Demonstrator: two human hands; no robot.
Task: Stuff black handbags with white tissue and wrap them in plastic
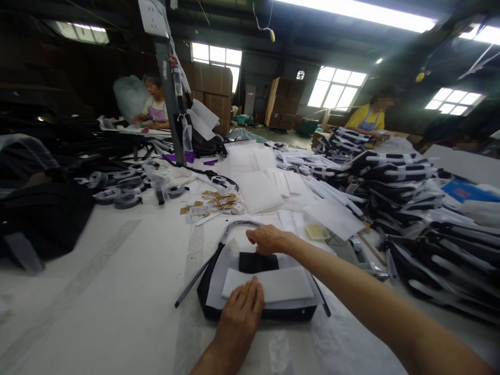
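A black bag (250, 313) lies on the white table in front of me, covered with white sheet material. My left hand (242, 307) rests flat on a folded white foam sheet (285, 285) on the bag, its fingers stretched out side by side. Above that sheet, my right hand (267, 238) has its fingers curled over the top edge of a small black piece (250, 263), gripping it. Behind the hands arches the bag's handle (234, 225), wrapped in clear plastic.
Stacked black bags (402, 208) fill the right side. White foam sheets (258, 190), small tags (219, 202) and strap rolls (127, 198) lie farther back. Another black bag (50, 213) sits at left, beside a metal post (172, 99). Two people work in the background.
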